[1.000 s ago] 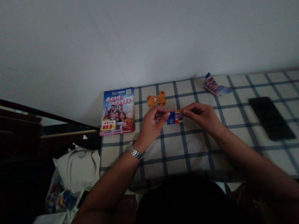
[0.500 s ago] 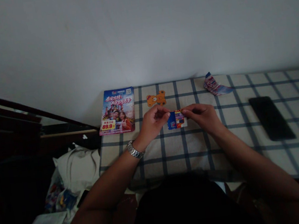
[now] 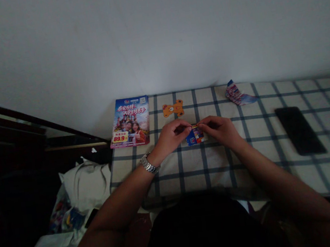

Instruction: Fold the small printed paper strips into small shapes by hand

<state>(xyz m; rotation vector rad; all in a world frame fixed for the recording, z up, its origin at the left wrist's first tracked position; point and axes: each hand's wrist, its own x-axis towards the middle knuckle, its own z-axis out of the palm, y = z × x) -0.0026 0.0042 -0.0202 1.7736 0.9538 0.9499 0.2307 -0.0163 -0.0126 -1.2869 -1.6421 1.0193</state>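
Between my two hands is a small folded piece of printed paper (image 3: 196,136), blue on its left and multicoloured on its right. My left hand (image 3: 174,134), with a metal watch at the wrist, pinches its upper left part between thumb and fingers. At the upper right edge my right hand (image 3: 219,129) pinches it the same way. The paper is held just above the checked cloth (image 3: 188,164). Beyond the left hand lies a flat brown bear cutout (image 3: 173,109). My fingers hide the paper's top corners.
A printed flyer (image 3: 130,122) lies at the cloth's left end. Toward the back right is a crumpled printed paper scrap (image 3: 239,94), and a black phone (image 3: 299,130) lies farther right. White bags (image 3: 86,185) sit low at the left. A wall (image 3: 154,36) borders the back.
Both hands have shifted slightly inward, closer together at the paper. The paper now tilts a little and sits slightly lower, with less of it showing. The other things stay in place.
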